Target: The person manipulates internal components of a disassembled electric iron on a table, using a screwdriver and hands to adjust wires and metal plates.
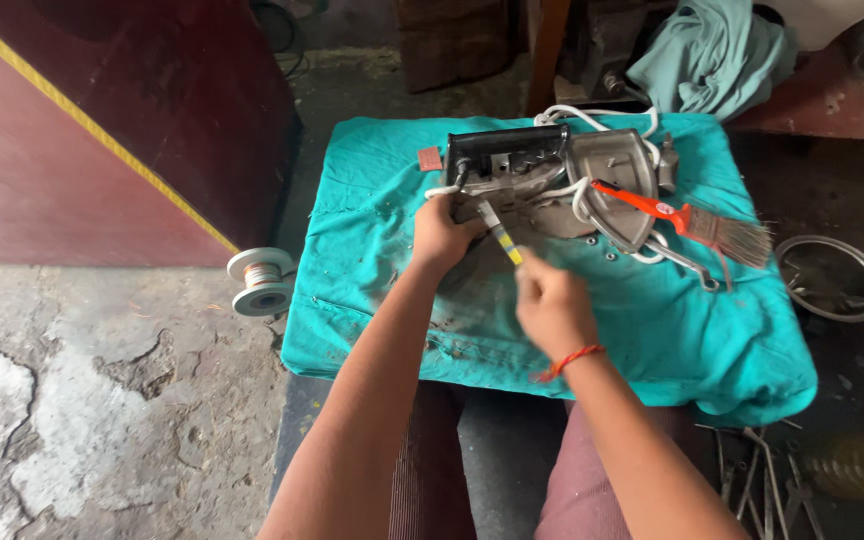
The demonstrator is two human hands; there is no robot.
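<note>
Your left hand (442,235) rests on the near left end of the opened clothes iron (542,185), fingers curled against its metal body, gripping it. Your right hand (549,303) is clenched around the handle of a screwdriver (501,238) with yellow and pale bands, whose tip points up and left into the iron's workings just beside your left hand. The iron lies in the far middle of the teal cloth (652,320) that covers the low table, its black handle at the back and its shiny soleplate turned to the right, with white cord looped around it. A small reddish rectangular tag (430,159) lies on the cloth touching the iron's left end. An orange-handled brush (687,222) leans across the soleplate. A white spool of wire (261,281) sits on the floor left of the cloth.
</note>
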